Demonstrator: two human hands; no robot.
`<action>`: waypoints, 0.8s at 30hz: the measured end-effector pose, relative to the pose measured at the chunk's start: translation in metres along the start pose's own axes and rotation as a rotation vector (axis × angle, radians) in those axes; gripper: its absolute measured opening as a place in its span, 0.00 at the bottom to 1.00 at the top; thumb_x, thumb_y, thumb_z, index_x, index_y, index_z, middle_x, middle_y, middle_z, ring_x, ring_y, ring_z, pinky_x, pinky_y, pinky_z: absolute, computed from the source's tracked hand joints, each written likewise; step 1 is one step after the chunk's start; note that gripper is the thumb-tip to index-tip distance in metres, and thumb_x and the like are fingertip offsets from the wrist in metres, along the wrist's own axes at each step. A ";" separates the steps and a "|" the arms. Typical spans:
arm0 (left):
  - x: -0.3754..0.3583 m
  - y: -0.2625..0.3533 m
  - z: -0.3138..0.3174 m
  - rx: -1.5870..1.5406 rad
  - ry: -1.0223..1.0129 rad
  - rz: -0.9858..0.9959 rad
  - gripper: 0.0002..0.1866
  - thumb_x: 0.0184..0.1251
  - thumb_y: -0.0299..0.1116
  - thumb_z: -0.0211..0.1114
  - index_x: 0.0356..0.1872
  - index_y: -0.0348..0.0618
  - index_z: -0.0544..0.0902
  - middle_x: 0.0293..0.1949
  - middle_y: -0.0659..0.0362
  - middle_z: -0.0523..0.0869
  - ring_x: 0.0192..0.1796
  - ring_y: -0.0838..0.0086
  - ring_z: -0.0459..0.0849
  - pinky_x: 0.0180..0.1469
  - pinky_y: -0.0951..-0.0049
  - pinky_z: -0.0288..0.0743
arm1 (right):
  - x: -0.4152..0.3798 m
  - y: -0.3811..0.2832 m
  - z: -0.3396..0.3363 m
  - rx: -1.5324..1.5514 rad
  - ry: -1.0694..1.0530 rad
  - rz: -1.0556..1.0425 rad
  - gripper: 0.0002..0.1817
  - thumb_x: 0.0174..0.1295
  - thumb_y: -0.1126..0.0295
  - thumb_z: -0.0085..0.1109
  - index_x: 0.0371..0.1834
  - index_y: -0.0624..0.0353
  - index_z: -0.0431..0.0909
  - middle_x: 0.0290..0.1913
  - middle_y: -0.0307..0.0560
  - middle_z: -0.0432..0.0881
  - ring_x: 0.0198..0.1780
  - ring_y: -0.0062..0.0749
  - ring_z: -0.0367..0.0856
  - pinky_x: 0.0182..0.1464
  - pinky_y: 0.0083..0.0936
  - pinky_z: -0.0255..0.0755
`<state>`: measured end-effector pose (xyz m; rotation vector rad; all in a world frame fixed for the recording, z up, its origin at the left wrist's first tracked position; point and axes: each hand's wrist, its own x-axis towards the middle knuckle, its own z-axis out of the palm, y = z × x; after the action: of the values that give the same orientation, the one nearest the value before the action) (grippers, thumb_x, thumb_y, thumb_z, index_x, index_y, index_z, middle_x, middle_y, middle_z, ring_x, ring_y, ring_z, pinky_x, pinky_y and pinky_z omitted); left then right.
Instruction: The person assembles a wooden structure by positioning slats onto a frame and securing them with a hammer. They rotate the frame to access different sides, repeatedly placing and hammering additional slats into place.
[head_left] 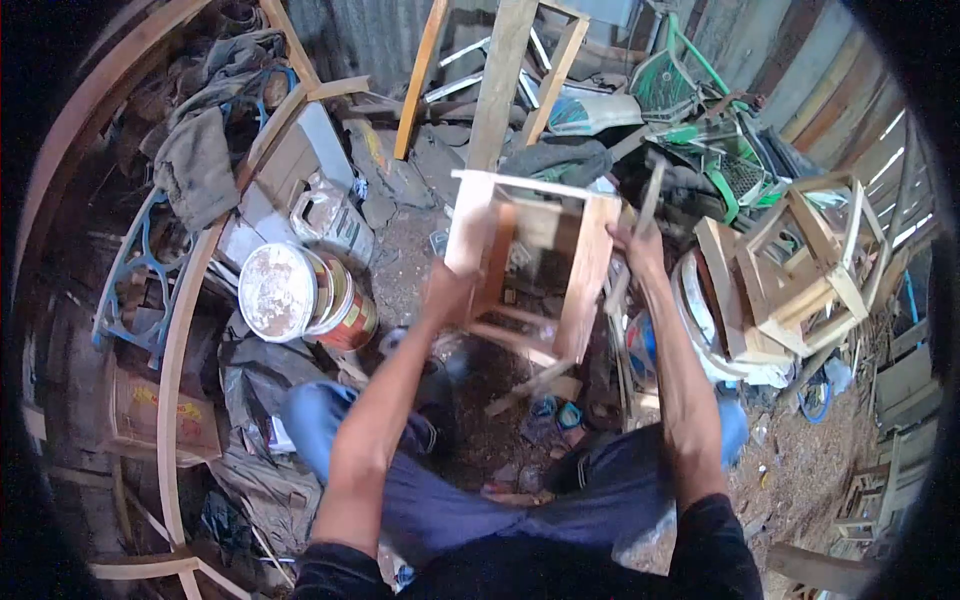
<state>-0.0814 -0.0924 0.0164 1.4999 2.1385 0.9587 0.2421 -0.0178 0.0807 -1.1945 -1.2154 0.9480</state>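
A small box-shaped wooden stool frame (583, 285) is held up, tilted, in front of my knees. My left hand (450, 292) is closed around its left side, somewhat blurred by motion. At its right edge my right hand (636, 248) is closed, with the fingertips against the upright. A blurred slim stick (652, 195) rises beside my right hand; whether that hand holds it too I cannot make out. Below the frame, another thin wooden strip (535, 388) slants across.
Paint buckets (277, 292) and a white jerrycan (333, 222) stand to the left. Another wooden stool frame (808, 268) rests on a round container (697, 300) at the right. Planks (500, 90) lean at the back, near a green plastic fan guard (668, 88). A cardboard box (160, 415) sits lower left.
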 end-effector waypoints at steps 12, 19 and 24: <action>0.000 0.098 -0.124 0.227 -0.241 0.448 0.20 0.56 0.42 0.62 0.39 0.31 0.81 0.37 0.37 0.83 0.42 0.45 0.83 0.45 0.54 0.77 | 0.034 -0.163 0.041 -0.327 -0.067 0.002 0.19 0.49 0.64 0.68 0.39 0.64 0.74 0.30 0.43 0.78 0.30 0.29 0.75 0.39 0.28 0.70; 0.021 0.155 -0.135 0.072 -0.112 0.614 0.26 0.61 0.45 0.62 0.51 0.32 0.77 0.45 0.39 0.83 0.47 0.45 0.82 0.52 0.56 0.75 | 0.024 -0.204 0.033 -0.482 -0.261 -0.080 0.31 0.45 0.59 0.72 0.48 0.70 0.73 0.36 0.48 0.80 0.36 0.32 0.76 0.42 0.28 0.71; -0.006 0.180 -0.110 -0.041 -0.186 0.570 0.25 0.64 0.41 0.61 0.55 0.32 0.76 0.46 0.37 0.82 0.51 0.47 0.82 0.54 0.58 0.74 | 0.027 -0.220 0.017 -0.543 -0.292 -0.201 0.27 0.46 0.64 0.70 0.47 0.69 0.73 0.34 0.51 0.80 0.37 0.35 0.78 0.42 0.33 0.72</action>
<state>-0.0254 -0.0960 0.2199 2.1373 1.5761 0.9752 0.2136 -0.0249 0.3010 -1.3431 -1.8723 0.6716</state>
